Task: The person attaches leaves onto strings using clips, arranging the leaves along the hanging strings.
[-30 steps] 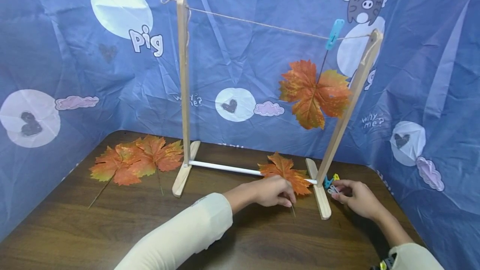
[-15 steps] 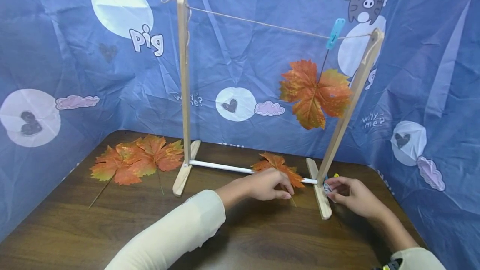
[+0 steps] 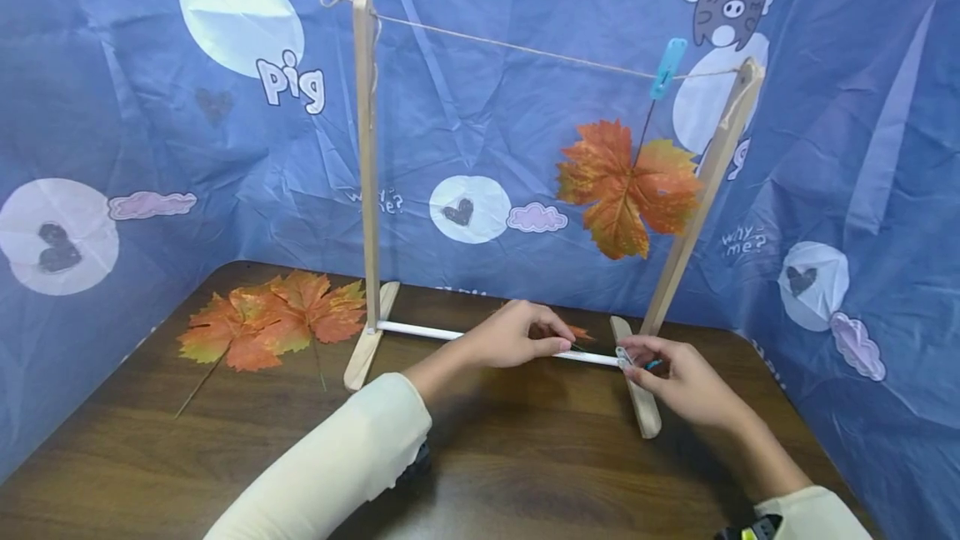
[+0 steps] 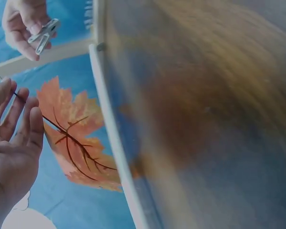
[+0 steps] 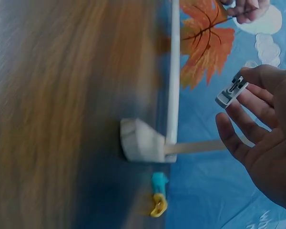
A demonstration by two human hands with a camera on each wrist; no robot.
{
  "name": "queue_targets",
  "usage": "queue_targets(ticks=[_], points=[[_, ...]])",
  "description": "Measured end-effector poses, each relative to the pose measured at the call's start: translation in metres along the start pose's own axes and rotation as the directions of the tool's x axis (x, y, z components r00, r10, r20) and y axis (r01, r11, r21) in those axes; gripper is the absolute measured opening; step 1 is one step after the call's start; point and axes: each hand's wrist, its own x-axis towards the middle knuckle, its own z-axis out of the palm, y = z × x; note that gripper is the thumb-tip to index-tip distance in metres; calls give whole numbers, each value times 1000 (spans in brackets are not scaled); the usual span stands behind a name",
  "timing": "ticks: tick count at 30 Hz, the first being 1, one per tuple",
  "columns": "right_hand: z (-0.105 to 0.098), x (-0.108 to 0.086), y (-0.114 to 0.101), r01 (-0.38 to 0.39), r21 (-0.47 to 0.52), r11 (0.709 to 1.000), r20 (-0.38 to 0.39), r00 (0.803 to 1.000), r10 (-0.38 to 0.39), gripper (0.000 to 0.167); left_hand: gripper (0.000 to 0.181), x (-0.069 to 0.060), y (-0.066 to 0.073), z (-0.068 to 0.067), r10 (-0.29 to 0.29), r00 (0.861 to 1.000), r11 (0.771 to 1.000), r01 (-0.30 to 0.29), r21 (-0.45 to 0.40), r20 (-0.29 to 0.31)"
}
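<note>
My left hand (image 3: 521,335) pinches the thin dark stem of an orange artificial maple leaf (image 4: 74,138); in the head view that hand covers most of the leaf. Close by on the right, my right hand (image 3: 678,377) holds a pale grey clothespin (image 5: 232,92) between thumb and fingers, near the right foot of the wooden frame (image 3: 365,165). From the string (image 3: 517,46) across the frame's top hangs another leaf (image 3: 630,186), its stem held by a blue clothespin (image 3: 667,69).
Two overlapping maple leaves (image 3: 273,319) lie on the brown table (image 3: 487,473) at the left. A white rod (image 3: 420,330) joins the frame's feet. Blue and yellow clothespins (image 5: 158,195) lie beyond the right foot. Printed blue cloth (image 3: 480,140) surrounds the table.
My left hand has lifted the leaf off the table by its stem. My right hand has moved left and up with the grey clothespin, nearer to the left hand.
</note>
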Motion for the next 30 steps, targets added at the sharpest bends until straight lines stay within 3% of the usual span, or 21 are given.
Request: queue_targets(ticks=[8, 17, 30], points=[[-1, 12, -12, 31, 18, 999, -57, 998, -30, 37, 17, 2, 8, -18, -63, 996, 997, 60, -46, -66], [-6, 24, -24, 53, 17, 998, -129, 990, -51, 30, 18, 5, 20, -37, -91, 985, 988, 72, -133, -144], [-23, 41, -51, 58, 20, 998, -186, 981, -53, 26, 20, 14, 33, -58, -146, 964, 978, 107, -179, -221]])
